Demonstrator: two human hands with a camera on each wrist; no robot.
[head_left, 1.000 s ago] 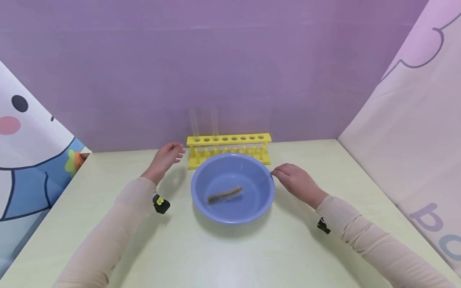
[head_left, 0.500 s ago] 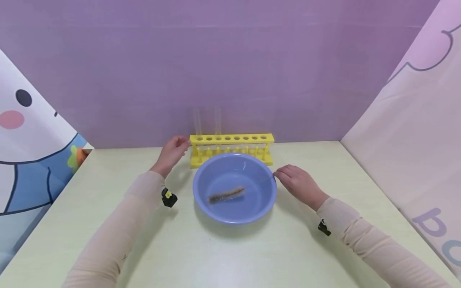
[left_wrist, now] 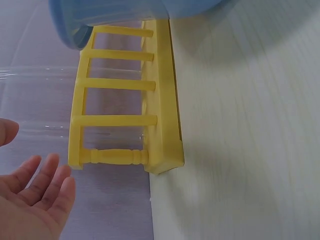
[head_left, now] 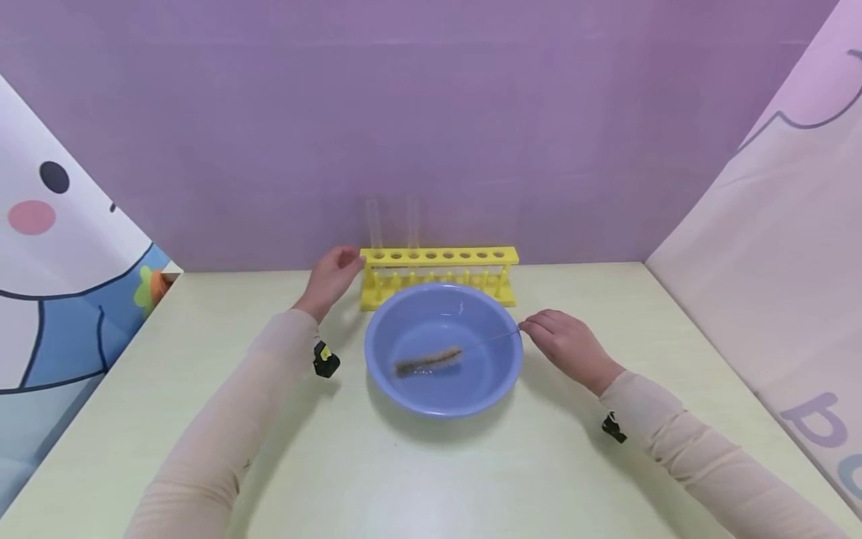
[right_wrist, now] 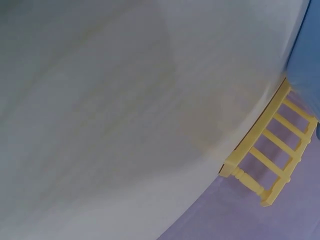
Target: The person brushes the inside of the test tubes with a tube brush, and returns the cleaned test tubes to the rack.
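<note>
In the head view my right hand (head_left: pixel 564 348) pinches the thin wire handle of a test tube brush (head_left: pixel 429 361) at the right rim of a blue basin (head_left: pixel 441 404). The brush's bristly end lies inside the basin, pointing left. My left hand (head_left: pixel 331 281) is at the left end of a yellow test tube rack (head_left: pixel 465 257), its fingers relaxed and holding nothing. In the left wrist view the fingers (left_wrist: pixel 47 187) are apart from the rack. Two clear test tubes (head_left: pixel 413 222) stand upright in the rack's left holes. The right wrist view does not show the right hand.
The basin stands in front of the rack and hides part of its base. A purple backdrop (head_left: pixel 431 135) rises directly behind the rack. Printed panels flank the pale table (head_left: pixel 431 479) on both sides. A small black device (head_left: pixel 326 360) is strapped at the left wrist.
My left hand has moved right and away from me, up to the rack's left end. The right hand keeps its pinch on the brush. The whole view has shifted slightly.
</note>
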